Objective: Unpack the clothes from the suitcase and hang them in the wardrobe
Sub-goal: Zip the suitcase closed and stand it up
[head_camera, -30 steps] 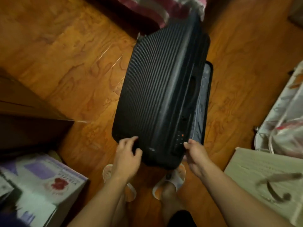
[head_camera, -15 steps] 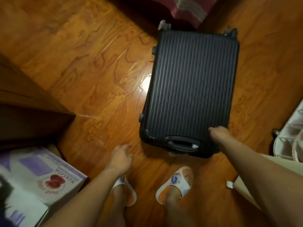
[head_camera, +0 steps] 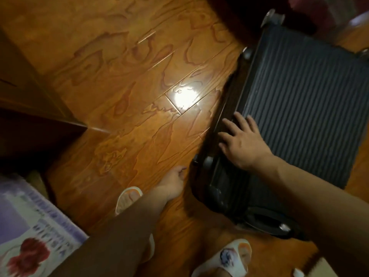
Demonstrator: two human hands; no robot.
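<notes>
A black ribbed hard-shell suitcase (head_camera: 303, 108) lies flat and closed on the wooden floor at the right, its carry handle (head_camera: 265, 220) toward me. My right hand (head_camera: 242, 144) rests on the suitcase's left edge with fingers spread and straight. My left hand (head_camera: 173, 179) hangs just left of the suitcase's near corner, fingers loosely curled, holding nothing. No clothes are visible. The wardrobe's dark wooden corner (head_camera: 40, 124) stands at the left.
My feet in white slippers (head_camera: 225, 258) stand near the suitcase's front. A purple and white printed box (head_camera: 34, 232) sits at the bottom left. Bare wooden floor (head_camera: 129, 86) stretches between wardrobe and suitcase. Dark bedding shows at the top right.
The suitcase went from tilted on edge to lying flat. My right hand moved from its near right corner to its left edge; my left hand let go and hangs beside it.
</notes>
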